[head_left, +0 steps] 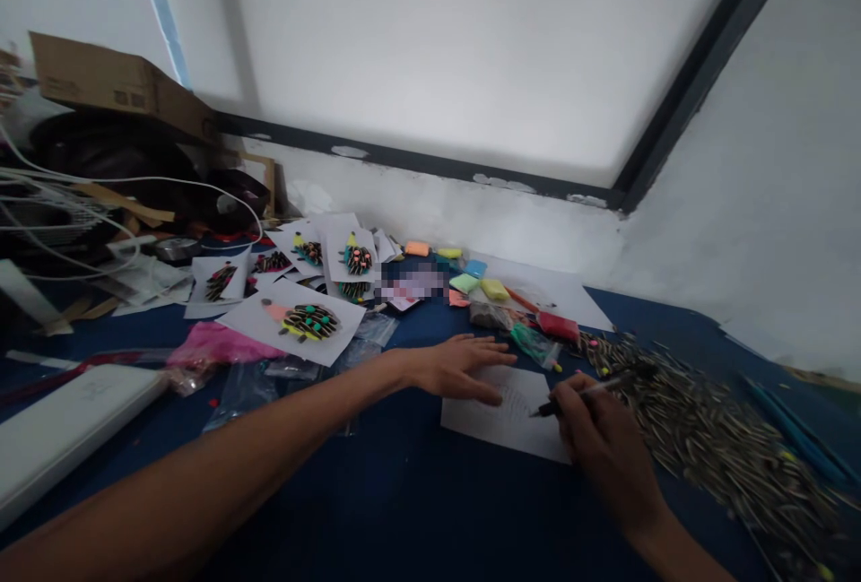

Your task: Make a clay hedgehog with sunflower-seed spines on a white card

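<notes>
A small sheet of white paper (504,434) with faint marks lies on the blue tabletop in front of me. My left hand (464,369) rests flat across the sheet's upper left part, its fingers stretched out. In my right hand (598,429) is a pen (550,408), its tip pointing left at the sheet. The tip is close to the faint marks; whether it touches the paper I cannot tell. My right hand covers the sheet's right edge.
Striped seeds (713,438) are heaped at the right. Coloured clay packs (494,289) lie behind the sheet. Papers with seed-covered hedgehog shapes (309,320) spread at the back left, near plastic bags (246,389). A white box-like object (81,425), cables (134,178) and a cardboard box (100,75) stand left.
</notes>
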Tool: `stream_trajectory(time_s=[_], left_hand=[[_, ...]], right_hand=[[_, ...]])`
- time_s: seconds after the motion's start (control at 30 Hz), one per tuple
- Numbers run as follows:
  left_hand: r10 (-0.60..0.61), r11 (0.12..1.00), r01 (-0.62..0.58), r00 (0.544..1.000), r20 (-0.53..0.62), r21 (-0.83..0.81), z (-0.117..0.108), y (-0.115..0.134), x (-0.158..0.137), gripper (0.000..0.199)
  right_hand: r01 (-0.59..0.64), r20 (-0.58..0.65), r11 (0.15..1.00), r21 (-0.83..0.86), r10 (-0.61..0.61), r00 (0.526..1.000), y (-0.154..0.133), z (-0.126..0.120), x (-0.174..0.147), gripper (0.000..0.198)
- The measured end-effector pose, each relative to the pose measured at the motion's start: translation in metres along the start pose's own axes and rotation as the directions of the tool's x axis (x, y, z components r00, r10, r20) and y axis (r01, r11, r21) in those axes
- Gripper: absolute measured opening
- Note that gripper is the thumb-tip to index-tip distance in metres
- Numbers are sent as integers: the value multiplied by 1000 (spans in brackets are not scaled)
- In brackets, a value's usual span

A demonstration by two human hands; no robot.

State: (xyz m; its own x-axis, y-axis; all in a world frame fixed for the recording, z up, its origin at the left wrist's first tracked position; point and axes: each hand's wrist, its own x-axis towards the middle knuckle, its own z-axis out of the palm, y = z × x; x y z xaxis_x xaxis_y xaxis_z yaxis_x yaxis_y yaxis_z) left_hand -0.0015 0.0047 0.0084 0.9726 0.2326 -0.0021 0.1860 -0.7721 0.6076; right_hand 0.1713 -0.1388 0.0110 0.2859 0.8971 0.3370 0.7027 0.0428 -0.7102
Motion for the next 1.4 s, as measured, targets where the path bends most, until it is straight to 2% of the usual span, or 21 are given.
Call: stream_trajectory(time_s=[0.07, 0.2, 0.33, 0.47, 0.57, 0.63, 0.8, 0.93, 1.07, 1.4], left_hand=[[-5, 992, 1, 1000, -27, -130, -4, 0, -1, 67], [-2, 943, -27, 996, -86, -333, -3, -6, -2, 66], [-15, 910, -45, 990, -141, -413, 4, -12, 0, 62], [42, 955, -98, 980, -197, -281, 5, -13, 1, 50], [58, 978, -83, 989, -136, -189, 2, -11, 0, 47], [49, 990, -59, 996, -75, -128, 1, -9, -2, 54], [69, 996, -70, 998, 9, 49, 1, -9, -3, 85], [75, 994, -78, 996, 43, 80, 2, -10, -2, 89], [81, 992, -86, 995, 64, 93, 0, -7, -3, 91], [59, 989, -69, 995, 81, 129, 0, -4, -4, 94]], right_hand=[[-2, 5, 1000, -8, 2, 1000, 0, 0, -1, 38], [21, 9, 1000, -23, -21, 1000, -1, 0, -2, 38], [47, 29, 999, -6, -47, 998, -2, 2, -4, 38], [24, 102, 999, 48, -29, 994, -2, 4, -8, 36], [58, 119, 998, 22, -60, 991, -2, 6, -9, 35], [89, 97, 996, -7, -88, 991, -1, 7, -9, 32], [163, 55, 986, -48, -160, 986, 0, 10, -10, 27], [214, 105, 976, -52, -208, 973, 0, 12, -11, 28], [211, 157, 977, -30, -204, 966, 2, 12, -12, 28], [223, 168, 974, -44, -213, 962, 4, 14, -13, 28]])
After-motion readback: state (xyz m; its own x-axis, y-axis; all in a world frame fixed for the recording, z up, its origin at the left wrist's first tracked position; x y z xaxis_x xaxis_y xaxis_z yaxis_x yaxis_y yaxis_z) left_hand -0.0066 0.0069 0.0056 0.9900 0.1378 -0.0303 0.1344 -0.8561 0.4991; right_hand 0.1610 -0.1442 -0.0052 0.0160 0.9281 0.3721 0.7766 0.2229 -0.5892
